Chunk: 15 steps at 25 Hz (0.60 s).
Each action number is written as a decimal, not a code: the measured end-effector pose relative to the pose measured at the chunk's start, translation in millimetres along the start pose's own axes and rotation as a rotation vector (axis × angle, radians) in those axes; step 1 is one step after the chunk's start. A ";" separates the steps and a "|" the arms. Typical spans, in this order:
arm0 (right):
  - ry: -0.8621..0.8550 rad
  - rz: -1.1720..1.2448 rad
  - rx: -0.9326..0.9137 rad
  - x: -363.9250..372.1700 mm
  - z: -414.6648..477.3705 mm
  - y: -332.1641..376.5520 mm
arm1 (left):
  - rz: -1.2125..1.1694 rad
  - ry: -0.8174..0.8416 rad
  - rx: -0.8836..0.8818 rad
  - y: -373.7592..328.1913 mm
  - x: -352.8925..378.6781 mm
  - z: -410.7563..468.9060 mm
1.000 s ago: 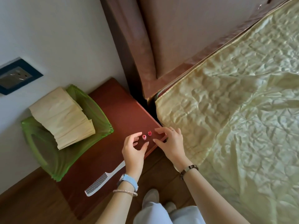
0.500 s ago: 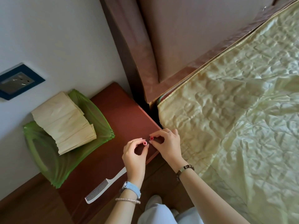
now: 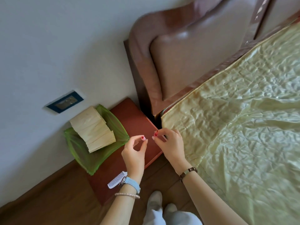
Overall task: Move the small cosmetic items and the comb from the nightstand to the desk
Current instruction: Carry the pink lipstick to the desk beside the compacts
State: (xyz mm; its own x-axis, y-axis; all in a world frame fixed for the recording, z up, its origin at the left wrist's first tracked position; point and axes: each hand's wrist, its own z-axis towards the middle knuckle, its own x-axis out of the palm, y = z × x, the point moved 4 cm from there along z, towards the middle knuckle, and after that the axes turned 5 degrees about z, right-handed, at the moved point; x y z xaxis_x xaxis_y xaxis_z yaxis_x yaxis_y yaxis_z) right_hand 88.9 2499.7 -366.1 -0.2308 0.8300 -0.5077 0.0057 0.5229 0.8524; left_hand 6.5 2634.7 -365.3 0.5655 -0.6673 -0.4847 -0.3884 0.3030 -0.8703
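My left hand (image 3: 134,153) pinches a small pink cosmetic tube (image 3: 142,137) between thumb and fingers, held above the red-brown nightstand (image 3: 129,114). My right hand (image 3: 170,143) pinches a second small red cosmetic tube (image 3: 156,134) just to the right, over the nightstand's bed-side edge. The two tubes are a little apart. A white comb (image 3: 116,180) lies on the nightstand's near part, its handle end hidden under my left wrist.
A green mesh tray (image 3: 81,153) with a stack of cream paper (image 3: 94,130) fills the nightstand's wall side. The bed (image 3: 235,127) with a yellow-green cover and brown headboard (image 3: 186,54) is at the right. A wall socket (image 3: 65,102) sits above the tray. My feet stand on the wooden floor (image 3: 48,200).
Both hands closed on the two small tubes and lifted them off the nightstand. The view pulled back and up, showing more of the headboard and wall.
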 end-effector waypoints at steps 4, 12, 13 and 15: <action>-0.008 0.011 -0.116 -28.9 -15.6 87.2 | -0.062 -0.054 0.095 -71.8 -61.5 -5.1; 0.184 0.104 -0.318 -15.4 -66.4 222.3 | -0.115 -0.299 0.149 -122.5 -198.3 -47.1; 0.228 0.120 -0.335 -8.4 -76.5 235.5 | -0.126 -0.336 0.147 -121.8 -214.5 -57.2; 0.320 0.163 -0.358 7.7 -100.2 259.9 | -0.150 -0.410 0.138 -117.0 -246.9 -79.3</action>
State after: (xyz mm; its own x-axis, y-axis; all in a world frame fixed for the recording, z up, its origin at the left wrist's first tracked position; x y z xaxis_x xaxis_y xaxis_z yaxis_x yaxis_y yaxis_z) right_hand -8.9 2622.5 -135.9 -0.5416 0.7652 -0.3480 -0.2544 0.2454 0.9354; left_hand -145.3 2710.1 -136.9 0.8600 -0.3948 -0.3233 -0.1956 0.3300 -0.9235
